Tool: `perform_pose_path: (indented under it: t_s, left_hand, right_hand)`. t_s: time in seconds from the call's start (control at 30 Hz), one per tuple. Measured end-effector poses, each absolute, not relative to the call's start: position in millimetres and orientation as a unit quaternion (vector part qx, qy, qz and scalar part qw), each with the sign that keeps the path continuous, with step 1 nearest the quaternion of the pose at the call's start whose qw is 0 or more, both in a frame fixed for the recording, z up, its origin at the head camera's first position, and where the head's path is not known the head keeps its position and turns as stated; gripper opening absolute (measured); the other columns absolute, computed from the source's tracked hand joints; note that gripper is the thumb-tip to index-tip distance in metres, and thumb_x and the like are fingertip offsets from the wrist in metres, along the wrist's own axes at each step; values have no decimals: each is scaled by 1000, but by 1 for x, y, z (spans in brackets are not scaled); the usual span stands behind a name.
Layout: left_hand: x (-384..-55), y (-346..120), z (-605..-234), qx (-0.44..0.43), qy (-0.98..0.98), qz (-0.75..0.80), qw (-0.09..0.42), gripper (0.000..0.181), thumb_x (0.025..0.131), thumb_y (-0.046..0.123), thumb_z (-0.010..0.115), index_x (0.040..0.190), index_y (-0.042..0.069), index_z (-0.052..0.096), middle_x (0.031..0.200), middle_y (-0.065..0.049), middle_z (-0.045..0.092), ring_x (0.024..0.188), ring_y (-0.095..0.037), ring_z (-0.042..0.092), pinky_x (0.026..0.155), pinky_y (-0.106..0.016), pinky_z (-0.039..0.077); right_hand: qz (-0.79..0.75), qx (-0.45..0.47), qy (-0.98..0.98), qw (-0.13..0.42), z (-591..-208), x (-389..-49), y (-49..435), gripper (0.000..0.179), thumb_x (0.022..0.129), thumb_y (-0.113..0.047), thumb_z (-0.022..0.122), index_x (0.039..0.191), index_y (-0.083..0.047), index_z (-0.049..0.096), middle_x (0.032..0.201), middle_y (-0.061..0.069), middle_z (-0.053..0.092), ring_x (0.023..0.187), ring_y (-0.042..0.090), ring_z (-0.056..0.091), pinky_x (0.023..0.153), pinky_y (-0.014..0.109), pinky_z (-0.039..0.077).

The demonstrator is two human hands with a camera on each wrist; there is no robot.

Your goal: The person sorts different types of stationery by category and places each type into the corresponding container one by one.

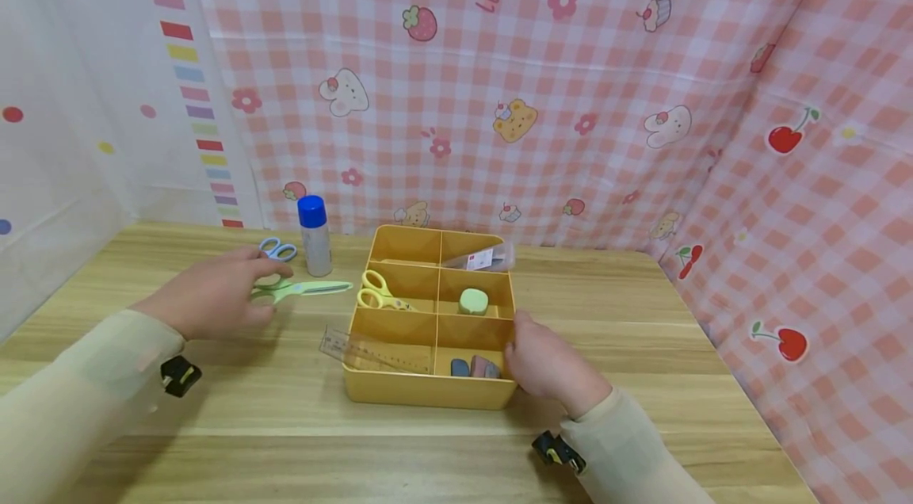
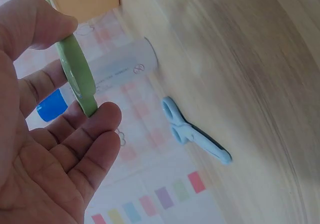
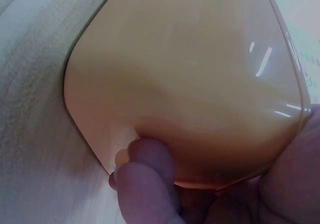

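My left hand (image 1: 221, 290) pinches green scissors (image 1: 310, 288) by the handle, with the blades pointing right toward the box. In the left wrist view the green handle (image 2: 77, 71) sits between thumb and fingers. Blue scissors (image 1: 278, 249) lie on the table just behind that hand. My right hand (image 1: 545, 361) grips the right side of a yellow compartment box (image 1: 428, 391), fingers low against its wall in the right wrist view. Yellow scissors (image 1: 381, 294) lie in the middle-left compartment. A clear ruler (image 1: 371, 351) slants over the front-left wall.
A glue stick (image 1: 316, 238) with a blue cap stands left of the box's back corner. In the box are a light green rounded block (image 1: 474, 301), small erasers (image 1: 479, 366) at front right and a clear labelled pouch (image 1: 481, 257) at back right. Patterned cloth (image 1: 456, 92) hangs behind.
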State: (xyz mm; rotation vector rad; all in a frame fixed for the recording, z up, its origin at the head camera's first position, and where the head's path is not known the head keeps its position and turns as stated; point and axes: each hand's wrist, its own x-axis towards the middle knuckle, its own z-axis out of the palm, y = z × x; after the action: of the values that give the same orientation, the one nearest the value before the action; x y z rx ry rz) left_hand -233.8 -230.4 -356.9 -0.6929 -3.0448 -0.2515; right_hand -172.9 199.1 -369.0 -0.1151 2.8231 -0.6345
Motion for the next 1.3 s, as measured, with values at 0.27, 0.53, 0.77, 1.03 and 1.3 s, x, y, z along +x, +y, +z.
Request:
perform_pose_path:
  t_s: [0.27,0.53,0.77,1.03,1.3]
  left_hand:
    - [-233,-220,-353,-229,-971,-71,18,49,89,30,73,137,21,68,147,-32,54,114,-48,69,80,-59,61]
    - [-232,-212,-347,-238,-968,-72,30,51,89,31,73,139,20,68,137,-21,62,93,-27,68,75,-50,61]
    - [-230,-206,-342,-237,-968,-80,26,51,90,32,74,138,17,68,131,-16,62,83,-19,61,72,-42,60]
    - [-230,-199,-336,-249,-965,-74,37,51,91,33,73,139,15,68,129,-11,64,83,-17,61,76,-43,62]
    - [-231,-189,-330,-251,-965,-66,27,53,91,35,75,140,16,68,124,-11,64,81,-17,59,73,-38,59]
  right_hand:
    - [-216,-38,968,119,-370,-172,198,43,106,-10,49,143,10,43,122,25,66,83,25,63,61,33,51]
    - [-214,-35,969,120,-370,-172,198,44,106,-10,49,145,10,43,121,25,66,80,24,62,59,32,50]
    - [-209,-40,970,116,-371,-172,198,44,105,-10,49,144,11,43,120,26,66,79,24,62,58,32,50]
    - [-211,-41,970,115,-371,-172,199,45,105,-9,49,144,12,42,119,26,66,81,24,62,60,32,51]
    - [-207,-46,971,111,-372,-173,200,43,105,-9,50,142,11,43,118,25,67,82,24,63,63,33,53]
